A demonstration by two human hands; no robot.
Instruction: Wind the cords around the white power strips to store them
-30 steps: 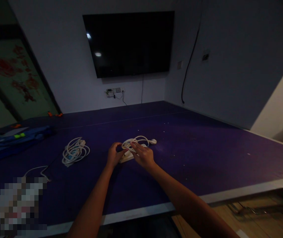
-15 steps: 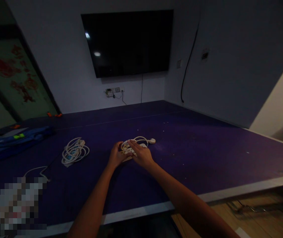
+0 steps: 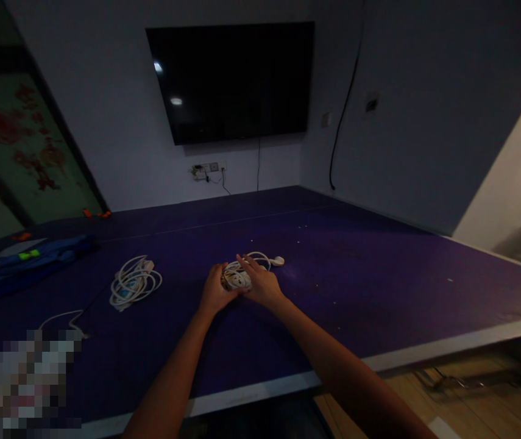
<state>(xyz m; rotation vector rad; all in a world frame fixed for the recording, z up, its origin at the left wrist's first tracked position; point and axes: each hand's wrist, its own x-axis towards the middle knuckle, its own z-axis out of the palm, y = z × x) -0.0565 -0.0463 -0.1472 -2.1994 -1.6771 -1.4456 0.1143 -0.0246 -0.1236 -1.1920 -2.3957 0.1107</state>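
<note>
A white power strip [image 3: 238, 280] with its cord coiled over it rests on the purple table [image 3: 379, 292], between my two hands. My left hand [image 3: 215, 290] grips its left end, thumb along the near side. From the right, my right hand [image 3: 261, 283] closes over the strip and the cord, its fingers lying across the top. The cord loops out behind my right hand to a white plug [image 3: 278, 261]. Part of the strip is hidden under my fingers.
Left of my hands lies another coiled white cord [image 3: 134, 281]. Blue cloth [image 3: 36, 259] and a blurred-out item [image 3: 31, 381] are farther left. A television [image 3: 237, 82] hangs on the wall above wall sockets [image 3: 214, 166]. The table's pale front edge [image 3: 251, 395] runs below my arms.
My hands have closed in around the power strip and its cord, with my left thumb shifted nearer my right hand. The whole view has moved slightly.
</note>
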